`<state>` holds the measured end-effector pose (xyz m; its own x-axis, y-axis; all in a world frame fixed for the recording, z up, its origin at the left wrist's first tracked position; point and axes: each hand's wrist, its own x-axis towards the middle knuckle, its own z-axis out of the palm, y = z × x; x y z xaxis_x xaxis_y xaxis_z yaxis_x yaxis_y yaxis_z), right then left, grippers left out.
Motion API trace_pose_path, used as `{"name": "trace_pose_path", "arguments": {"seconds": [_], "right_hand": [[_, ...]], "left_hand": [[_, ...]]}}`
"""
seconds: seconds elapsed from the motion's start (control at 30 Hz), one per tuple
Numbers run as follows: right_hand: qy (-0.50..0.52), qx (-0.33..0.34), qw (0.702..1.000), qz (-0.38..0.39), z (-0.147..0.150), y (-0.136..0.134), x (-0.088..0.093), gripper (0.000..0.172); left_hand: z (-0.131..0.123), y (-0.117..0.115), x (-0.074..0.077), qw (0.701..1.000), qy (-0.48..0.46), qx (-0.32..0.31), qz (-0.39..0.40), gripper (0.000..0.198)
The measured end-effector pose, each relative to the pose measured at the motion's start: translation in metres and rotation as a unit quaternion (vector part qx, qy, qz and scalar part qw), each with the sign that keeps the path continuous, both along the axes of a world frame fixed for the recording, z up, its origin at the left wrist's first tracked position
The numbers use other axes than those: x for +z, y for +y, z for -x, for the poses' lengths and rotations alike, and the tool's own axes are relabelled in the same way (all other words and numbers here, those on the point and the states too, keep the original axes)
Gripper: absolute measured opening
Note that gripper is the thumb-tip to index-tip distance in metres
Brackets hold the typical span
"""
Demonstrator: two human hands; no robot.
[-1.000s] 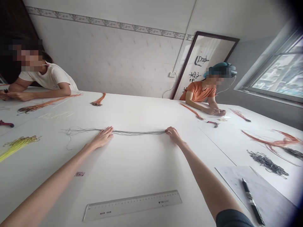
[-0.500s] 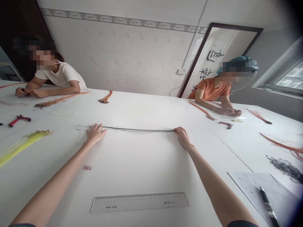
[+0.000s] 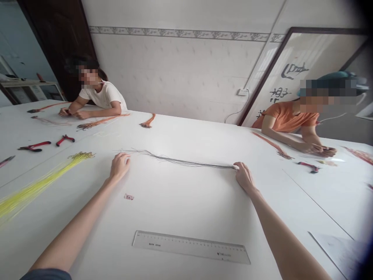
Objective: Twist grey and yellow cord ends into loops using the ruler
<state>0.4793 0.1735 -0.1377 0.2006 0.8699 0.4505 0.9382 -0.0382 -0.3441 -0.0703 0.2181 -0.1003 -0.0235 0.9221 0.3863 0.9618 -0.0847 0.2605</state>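
A bundle of thin dark strands (image 3: 186, 161) stretches across the white table, bowed, with loose wispy ends at its left. My right hand (image 3: 244, 178) pinches the bundle's right end between thumb and fingers, near a small pale bit at the tip. My left hand (image 3: 119, 166) rests just below the frayed left ends, its fingers loosely bent and nothing seen in them. Closer to me lies a clear plastic ruler (image 3: 190, 246), slightly slanted.
Yellow strands (image 3: 49, 177) lie at left, near red-handled pliers (image 3: 35, 146). Two people sit across the table, one in a white shirt (image 3: 101, 95), one in orange (image 3: 288, 116). Orange bundles (image 3: 148, 120) lie before them. Paper (image 3: 340, 249) sits at lower right.
My left hand has come off the strands, its fingers no longer spread over them. The strands' left part now bows upward. The view has swung left; my right hand keeps the right end.
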Motion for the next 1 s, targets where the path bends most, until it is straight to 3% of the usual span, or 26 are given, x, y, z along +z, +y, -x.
{"name": "trace_pose_path", "arguments": {"seconds": [0.27, 0.47, 0.63, 1.0], "right_hand": [[-0.016, -0.092, 0.995, -0.031, 0.007, -0.015, -0.002, 0.024], [-0.026, -0.108, 0.994, -0.007, 0.018, -0.035, -0.002, 0.037], [-0.029, -0.111, 0.993, 0.008, 0.028, -0.048, 0.002, 0.045], [-0.036, -0.114, 0.993, 0.019, 0.032, -0.053, 0.004, 0.046]], "left_hand": [[0.113, -0.044, 0.012, 0.987, -0.011, 0.162, -0.012, 0.02], [0.17, -0.039, 0.02, 0.976, -0.007, 0.218, 0.025, 0.029], [0.179, -0.022, 0.018, 0.975, 0.002, 0.216, 0.046, 0.029], [0.152, 0.014, 0.015, 0.986, 0.044, 0.136, 0.081, 0.026]]}}
